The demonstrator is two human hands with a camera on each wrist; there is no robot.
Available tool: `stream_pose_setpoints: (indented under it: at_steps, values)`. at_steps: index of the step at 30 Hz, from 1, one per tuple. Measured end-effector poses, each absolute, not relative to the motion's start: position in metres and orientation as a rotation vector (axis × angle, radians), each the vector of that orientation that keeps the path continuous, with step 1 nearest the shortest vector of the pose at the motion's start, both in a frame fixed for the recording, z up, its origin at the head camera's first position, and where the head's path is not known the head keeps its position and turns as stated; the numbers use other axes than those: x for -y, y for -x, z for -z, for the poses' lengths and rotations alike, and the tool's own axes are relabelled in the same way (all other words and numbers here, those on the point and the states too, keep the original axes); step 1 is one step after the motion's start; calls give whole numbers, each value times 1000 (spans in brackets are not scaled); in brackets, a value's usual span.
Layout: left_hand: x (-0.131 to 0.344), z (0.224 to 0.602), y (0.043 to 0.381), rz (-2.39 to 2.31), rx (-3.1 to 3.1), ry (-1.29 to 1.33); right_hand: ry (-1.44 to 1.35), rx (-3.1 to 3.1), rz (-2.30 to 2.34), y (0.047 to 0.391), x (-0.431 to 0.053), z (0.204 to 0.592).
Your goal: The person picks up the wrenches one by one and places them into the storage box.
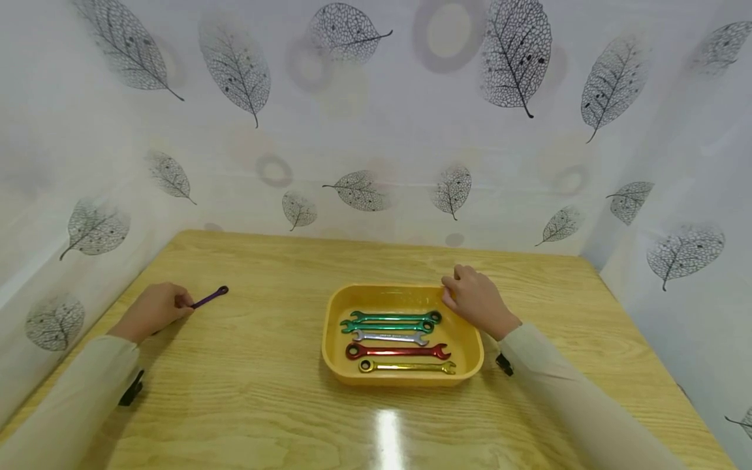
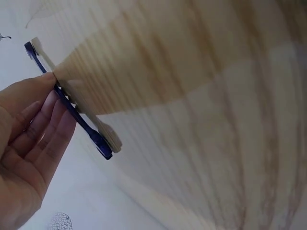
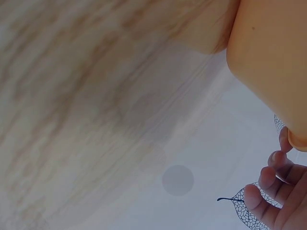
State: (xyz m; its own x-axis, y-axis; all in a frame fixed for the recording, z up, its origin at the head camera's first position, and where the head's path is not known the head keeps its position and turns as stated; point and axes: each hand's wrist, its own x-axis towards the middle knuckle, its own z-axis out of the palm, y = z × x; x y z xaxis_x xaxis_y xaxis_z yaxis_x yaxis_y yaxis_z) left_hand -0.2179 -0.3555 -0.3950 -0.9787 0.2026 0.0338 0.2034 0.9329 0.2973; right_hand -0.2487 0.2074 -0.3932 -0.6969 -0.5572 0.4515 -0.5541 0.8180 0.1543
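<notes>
My left hand (image 1: 160,308) is at the left side of the table and pinches a purple wrench (image 1: 210,297) between thumb and fingers. In the left wrist view the wrench (image 2: 76,115) lies close over the wood, its shadow right beside it. My right hand (image 1: 477,300) grips the back right corner of a yellow plastic bin (image 1: 331,356). The right wrist view shows a fingertip at the bin's rim (image 3: 298,143), the other fingers curled below. Inside the bin lie several wrenches side by side: green ones (image 1: 390,326), a silver one (image 1: 390,337), a red one (image 1: 399,352) and a gold one (image 1: 408,367).
The wood-grain table (image 1: 264,405) carries the bin right of its middle. White sheeting with leaf prints (image 1: 376,143) hangs behind the table and along both sides. A black strap piece (image 1: 132,388) shows under the left wrist, another (image 1: 504,364) under the right.
</notes>
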Motion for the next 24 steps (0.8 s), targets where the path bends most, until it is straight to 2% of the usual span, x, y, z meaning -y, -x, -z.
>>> stream_pose_setpoints:
  at_steps: [24]
  values:
    - [360,395,223,453,3132,311,-819,2527,9,247,-206,391]
